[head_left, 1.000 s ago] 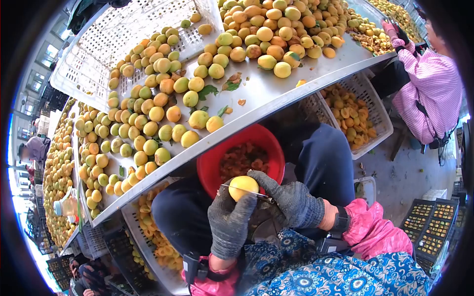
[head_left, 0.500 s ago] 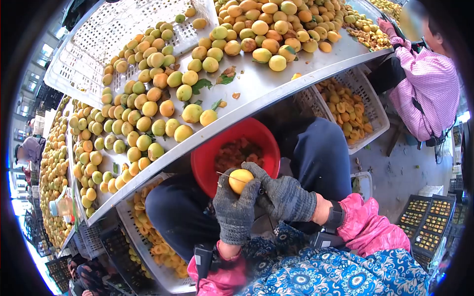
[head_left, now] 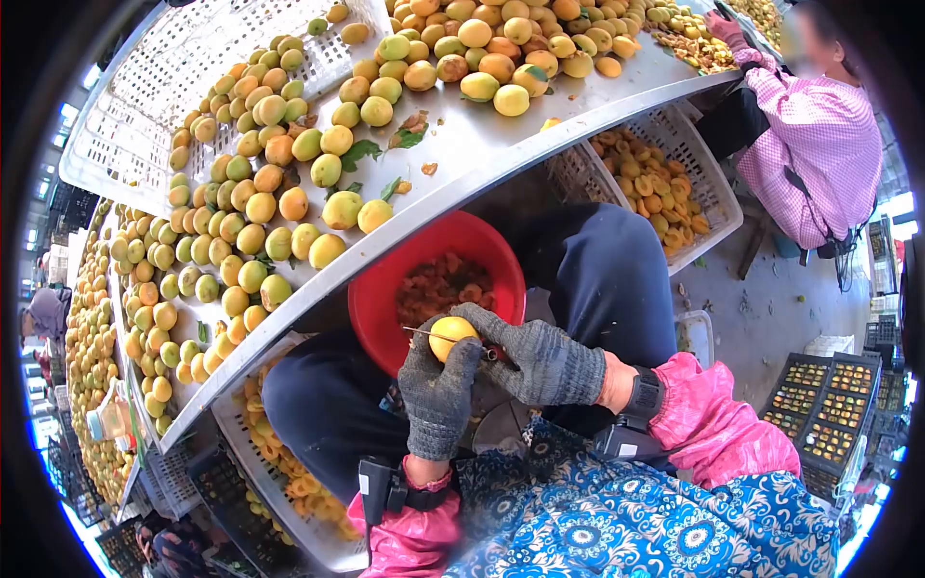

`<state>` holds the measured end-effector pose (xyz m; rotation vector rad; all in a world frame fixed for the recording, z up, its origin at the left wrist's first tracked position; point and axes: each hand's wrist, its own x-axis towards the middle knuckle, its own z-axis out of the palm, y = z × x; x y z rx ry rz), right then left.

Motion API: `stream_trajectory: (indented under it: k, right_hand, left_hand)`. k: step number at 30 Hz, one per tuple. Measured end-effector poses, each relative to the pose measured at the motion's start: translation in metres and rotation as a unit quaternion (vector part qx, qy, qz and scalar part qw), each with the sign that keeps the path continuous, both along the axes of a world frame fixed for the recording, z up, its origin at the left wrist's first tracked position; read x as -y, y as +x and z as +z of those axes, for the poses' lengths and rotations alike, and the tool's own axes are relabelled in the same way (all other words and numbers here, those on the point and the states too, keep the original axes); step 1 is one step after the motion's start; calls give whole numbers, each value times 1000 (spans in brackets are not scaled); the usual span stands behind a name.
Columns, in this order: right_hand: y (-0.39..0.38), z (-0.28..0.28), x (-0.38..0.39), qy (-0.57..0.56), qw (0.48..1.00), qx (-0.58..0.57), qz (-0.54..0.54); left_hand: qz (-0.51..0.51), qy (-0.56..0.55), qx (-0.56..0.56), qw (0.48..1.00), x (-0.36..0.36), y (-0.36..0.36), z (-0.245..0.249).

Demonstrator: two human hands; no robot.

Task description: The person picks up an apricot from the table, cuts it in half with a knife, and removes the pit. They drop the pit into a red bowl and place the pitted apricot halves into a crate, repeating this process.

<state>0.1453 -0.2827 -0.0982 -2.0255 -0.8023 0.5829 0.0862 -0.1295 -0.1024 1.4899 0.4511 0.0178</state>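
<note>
My left hand [head_left: 438, 403] pinches a yellow fruit [head_left: 457, 328] between gloved thumb and fingers, while my right hand [head_left: 549, 364] is closed round a small knife [head_left: 422, 332], its thin blade lying across the fruit. My left thumb is close to that blade, so I'd want the pinch firm but light, thumb clear of the edge, cutting in small strokes. Seen from above, the fruit is at the near rim of a red bowl [head_left: 370, 323] of scraps. Beyond, the tabletop [head_left: 482, 142] bears whole fruits [head_left: 482, 58].
</note>
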Motion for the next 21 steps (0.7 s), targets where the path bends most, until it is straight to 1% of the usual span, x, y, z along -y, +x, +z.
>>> stream_trajectory:
  k: [1, 2, 3, 4, 5, 7, 8, 9, 10, 13, 14, 15, 16, 17, 18, 19, 20, 21]
  right_hand:
    - [0, 1, -2, 14, 1000, 26, -8]
    - [-1, 2, -2, 14, 999, 29, -7]
    - [-1, 7, -3, 1, 1000, 23, -12]
    - [-2, 11, -4, -10, 1000, 16, -18]
    - [-3, 11, -4, -10, 1000, 17, -17]
    - [-5, 10, -4, -22, 999, 27, -23]
    - [-6, 9, -4, -22, 999, 29, -23]
    - [-5, 8, -6, -9, 1000, 19, -23]
    - [-4, 7, -7, 4, 1000, 11, -22]
    - [-1, 5, 0, 30, 999, 25, 1]
    - [-2, 8, 2, 31, 999, 29, 2]
    - [-3, 12, 4, 36, 998, 48, -19]
    - [-4, 17, 6, 41, 996, 67, -39]
    - [-3, 20, 7, 42, 996, 69, -37]
    - [-2, 24, 9, 103, 992, 49, -54]
    - [-1, 26, 11, 164, 983, 27, -72]
    - [4, 29, 11, 143, 988, 15, -60]
    - [8, 31, 11, 143, 988, 16, -63]
  left_hand:
    - [13, -45, -1, 999, 0, 1, -3]
    - [13, -45, 2, 999, -1, 0, -3]
    - [43, -177, -14, 983, -3, -1, -4]
    - [72, -305, -31, 949, -4, -2, -3]
    - [73, -304, -29, 949, -4, -2, 1]
    - [43, -170, -13, 984, -3, -2, 13]
    - [43, -170, -12, 984, 0, -2, 15]
    - [39, 7, 15, 999, 3, -2, 17]
    - [35, 185, 42, 981, 4, 0, 19]
    - [28, 204, 72, 976, 4, -4, 15]
    - [33, 162, 84, 983, 2, -5, 7]
    - [35, 163, 87, 982, -1, -5, 9]
    - [26, 160, 70, 984, -6, -6, 11]
    - [18, 155, 51, 986, -9, -6, 14]
    - [19, 156, 53, 986, -12, -8, 17]
    - [-13, 55, 43, 997, -14, -10, 20]
    - [-48, -47, 30, 997, -14, -13, 22]
    - [-51, -47, 31, 997, -15, -17, 21]
